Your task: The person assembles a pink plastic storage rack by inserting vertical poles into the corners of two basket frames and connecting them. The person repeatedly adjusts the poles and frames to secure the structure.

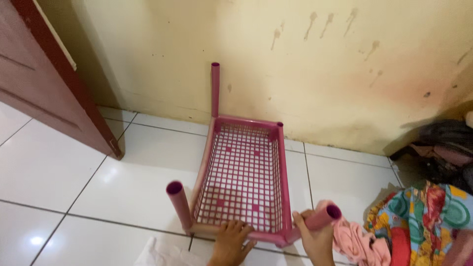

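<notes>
A pink plastic shelf tray [244, 175] with a grid bottom stands on the white tiled floor, close to the yellowish wall. Pink tubes rise from its corners: one at the far left [215, 88] and one at the near left [178, 203]. My left hand [230, 242] rests on the tray's near rim. My right hand [314, 239] grips a third pink tube [321, 217] at the near right corner, tilted to the right. The far right corner [280, 125] shows only an empty socket.
A dark red door [49, 83] stands open at the left. Pink cloth [352, 241] and colourful patterned fabric [426, 221] lie at the right, with dark clothes [443, 148] by the wall. A white plastic bag [162, 253] lies at the bottom edge.
</notes>
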